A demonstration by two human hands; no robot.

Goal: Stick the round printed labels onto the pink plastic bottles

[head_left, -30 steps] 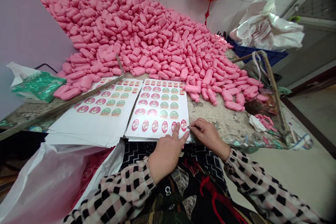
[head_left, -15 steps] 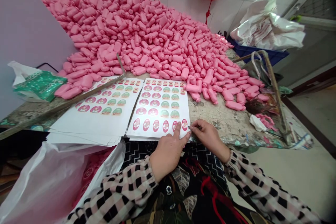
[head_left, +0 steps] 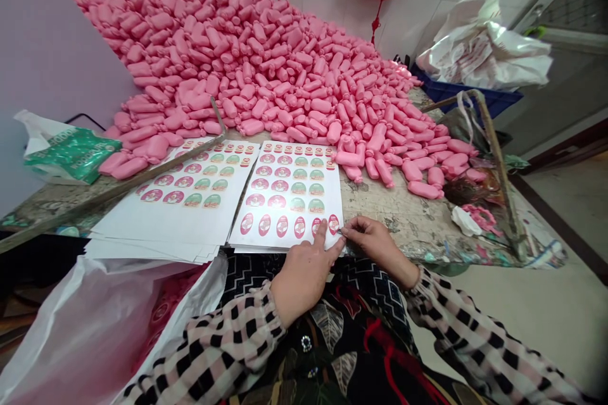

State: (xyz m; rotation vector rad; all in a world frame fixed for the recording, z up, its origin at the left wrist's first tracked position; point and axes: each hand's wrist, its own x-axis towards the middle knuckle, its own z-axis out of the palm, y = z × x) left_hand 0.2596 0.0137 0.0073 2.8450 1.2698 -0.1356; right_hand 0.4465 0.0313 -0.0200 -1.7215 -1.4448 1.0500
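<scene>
A white sheet of stickers (head_left: 256,238) lies flat at the table's front edge, printed with pink ovals, pink domes, green domes and small red labels. My left hand (head_left: 304,272) rests on its lower right corner, index finger and thumb spread and pressing beside the last ovals; the other fingers are curled under. My right hand (head_left: 373,243) is at the sheet's right edge, its fingertips pinched on a thin dark tool (head_left: 339,231) that is mostly hidden. The tool's tip touches the lower right of the rightmost pink oval sticker (head_left: 334,223).
A second stack of sticker sheets (head_left: 156,228) lies to the left, under a metal bar (head_left: 142,176). Behind is a big heap of pink bottle-shaped pieces (head_left: 266,63). A green-and-white packet (head_left: 71,152), an open white sack (head_left: 61,329) and a blue crate (head_left: 465,92) stand around.
The right hand's fingertips and tool have shifted slightly left, onto the edge of the last oval sticker. My left hand stays nearly in place.
</scene>
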